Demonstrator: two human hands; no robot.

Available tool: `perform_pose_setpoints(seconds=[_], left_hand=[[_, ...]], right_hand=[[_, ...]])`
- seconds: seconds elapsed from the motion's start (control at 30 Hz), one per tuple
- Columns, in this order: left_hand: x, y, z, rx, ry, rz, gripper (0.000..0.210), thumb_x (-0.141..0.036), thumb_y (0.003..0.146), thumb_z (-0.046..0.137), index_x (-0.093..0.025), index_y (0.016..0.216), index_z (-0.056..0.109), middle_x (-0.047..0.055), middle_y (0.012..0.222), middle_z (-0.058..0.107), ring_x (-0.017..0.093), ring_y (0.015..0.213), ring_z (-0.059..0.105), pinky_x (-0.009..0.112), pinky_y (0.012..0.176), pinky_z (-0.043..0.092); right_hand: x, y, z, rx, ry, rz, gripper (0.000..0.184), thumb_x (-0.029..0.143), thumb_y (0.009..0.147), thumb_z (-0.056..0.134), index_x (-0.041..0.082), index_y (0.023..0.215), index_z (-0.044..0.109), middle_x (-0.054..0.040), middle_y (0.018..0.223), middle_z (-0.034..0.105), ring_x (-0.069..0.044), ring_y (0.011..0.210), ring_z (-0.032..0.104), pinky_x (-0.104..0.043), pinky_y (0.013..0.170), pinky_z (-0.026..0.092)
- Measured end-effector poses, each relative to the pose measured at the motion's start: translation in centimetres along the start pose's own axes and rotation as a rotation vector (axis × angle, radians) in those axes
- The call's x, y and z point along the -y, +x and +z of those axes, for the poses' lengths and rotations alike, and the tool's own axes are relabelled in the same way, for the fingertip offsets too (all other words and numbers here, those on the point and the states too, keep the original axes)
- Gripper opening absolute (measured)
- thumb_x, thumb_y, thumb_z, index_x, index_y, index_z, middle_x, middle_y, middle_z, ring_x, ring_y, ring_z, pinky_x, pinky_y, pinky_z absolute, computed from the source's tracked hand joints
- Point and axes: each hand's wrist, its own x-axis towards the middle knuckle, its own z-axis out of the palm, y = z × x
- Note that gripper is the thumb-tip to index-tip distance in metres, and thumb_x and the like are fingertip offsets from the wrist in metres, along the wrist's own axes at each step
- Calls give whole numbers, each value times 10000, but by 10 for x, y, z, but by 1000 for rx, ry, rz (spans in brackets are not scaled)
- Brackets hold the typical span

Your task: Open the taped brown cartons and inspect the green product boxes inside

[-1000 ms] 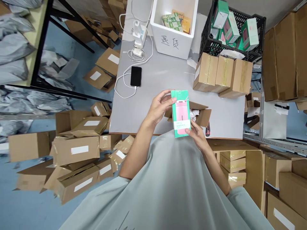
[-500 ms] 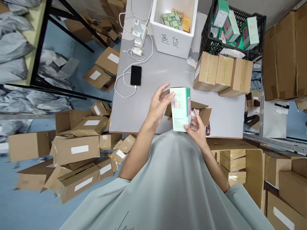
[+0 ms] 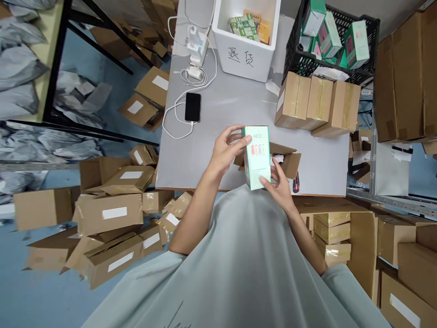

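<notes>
Between my two hands is a pale green product box (image 3: 257,159) with small coloured pictures on its face, held upright near my body. My left hand (image 3: 228,148) grips its upper left side, thumb on the front face. Low on the right side, my right hand (image 3: 277,184) closes on the box with the thumb across its front. Behind it on the table stands an open cardboard carton (image 3: 291,165) with something white inside, partly hidden by the box. A red and black tool (image 3: 296,182), perhaps a cutter, lies right of the carton.
On the grey table (image 3: 235,105) are a phone (image 3: 193,107) on a white cable, a white bin (image 3: 246,64), several closed cartons (image 3: 319,102) and a black crate (image 3: 344,75) of green boxes. Cardboard boxes (image 3: 109,212) pile up at left; shelves stand on both sides.
The green box has turned so its printed front faces me more squarely and its pink side is out of sight. My left fingers have closed in on its edge.
</notes>
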Motion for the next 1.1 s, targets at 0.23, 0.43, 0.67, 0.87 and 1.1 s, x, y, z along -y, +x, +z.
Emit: perform_pose_setpoints(seconds=[0.23,0.43,0.67,0.87,1.1], left_hand=[[-4,-13,16,-111,302,153,684,-584,790,987,-274,1332,705,101,1407,754,232,1011,803,324,814,673],[-1,-5,-8,76,123,168,847,-660,868,926,-332,1587,620,153,1529,720,319,1301,762,454,1082,648],[6,2,-15,171,-5,62,674,-631,862,924,-302,1419,734,130,1421,787,324,1274,773,468,1021,684],[1,-2,-3,57,140,111,576,-575,869,911,-268,1334,768,130,1447,774,339,1321,753,423,970,693],[-5,-15,19,-24,257,201,634,-569,898,894,-251,1420,727,148,1532,721,345,1362,745,455,1060,677]], right_hand=[[-6,6,11,-161,-373,-129,1175,656,844,908,308,1823,360,-178,1711,540,-404,1535,565,-522,1031,692],[-10,2,-3,62,-17,-76,1031,703,910,873,375,1782,430,-118,1537,679,-306,1300,729,-436,967,712],[-8,0,-7,189,107,-50,978,702,896,902,384,1732,507,-104,1520,727,-321,1346,731,-490,1062,695],[-6,4,-2,85,-79,-12,1094,716,878,902,363,1791,414,-127,1714,591,-381,1442,689,-517,1041,703],[-19,16,7,-31,-175,-66,1273,669,856,924,372,1860,200,-145,1607,653,-340,1301,732,-483,963,711]])
